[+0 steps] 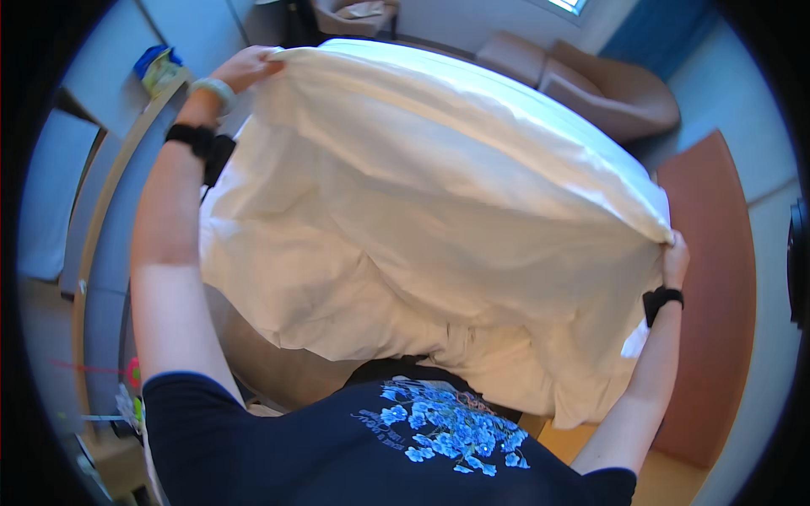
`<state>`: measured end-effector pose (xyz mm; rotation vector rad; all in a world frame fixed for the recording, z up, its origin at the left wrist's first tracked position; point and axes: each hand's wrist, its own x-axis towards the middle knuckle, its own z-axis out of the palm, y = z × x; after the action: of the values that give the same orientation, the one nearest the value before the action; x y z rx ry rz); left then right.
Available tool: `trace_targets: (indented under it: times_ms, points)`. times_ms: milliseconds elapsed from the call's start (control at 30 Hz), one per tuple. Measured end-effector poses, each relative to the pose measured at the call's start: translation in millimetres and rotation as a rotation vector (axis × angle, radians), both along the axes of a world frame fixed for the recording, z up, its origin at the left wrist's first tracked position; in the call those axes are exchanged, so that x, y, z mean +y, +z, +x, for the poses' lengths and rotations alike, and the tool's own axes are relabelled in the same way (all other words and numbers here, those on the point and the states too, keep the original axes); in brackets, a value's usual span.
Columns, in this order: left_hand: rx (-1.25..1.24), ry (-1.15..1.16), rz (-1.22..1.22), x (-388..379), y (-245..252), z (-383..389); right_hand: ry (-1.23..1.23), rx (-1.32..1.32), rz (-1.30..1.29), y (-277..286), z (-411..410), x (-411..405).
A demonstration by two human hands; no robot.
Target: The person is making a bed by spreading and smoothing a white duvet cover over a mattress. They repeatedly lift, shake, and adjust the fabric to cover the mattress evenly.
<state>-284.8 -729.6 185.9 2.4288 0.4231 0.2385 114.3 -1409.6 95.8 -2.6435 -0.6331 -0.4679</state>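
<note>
Both my arms are spread wide, with a large white cloth [443,190], like a sheet or duvet cover, stretched between them. At the upper left, my left hand [256,66] grips one corner of it. My right hand [676,256] holds the opposite corner at the right, lower in the picture. The cloth hangs in loose folds towards my body and hides most of what lies under it. Beyond its far edge shows a bright white strip of a bed [506,88]. Black straps are around both my wrists, and a pale band is on the left one.
A reddish-brown headboard [709,297] stands at the right. Beyond the bed are a brown armchair [607,95] and another chair [348,22]. A long wood-edged counter [95,234] runs down the left, with a blue and yellow packet [158,68] at its far end.
</note>
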Motion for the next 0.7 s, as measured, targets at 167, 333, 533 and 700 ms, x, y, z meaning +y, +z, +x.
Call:
trace_targets:
  times_ms: [167, 333, 533, 700]
  points:
    - [0.126, 0.124, 0.166, -30.3, 14.7, 16.1, 0.224, -0.332, 0.109, -21.7, -80.5, 118.9]
    - [0.192, 0.155, 0.286, -50.9, 13.1, 37.1, 0.843, -0.014, -0.056, -34.2, -251.6, 261.6]
    - [0.114, 0.095, 0.169, -84.2, 40.7, 71.5, 0.829, 0.294, 0.099, -102.0, -333.5, 386.9]
    - [0.048, 0.117, 0.16, -116.4, 64.4, 73.5, 0.726, 0.737, 0.397, -113.6, -302.6, 455.7]
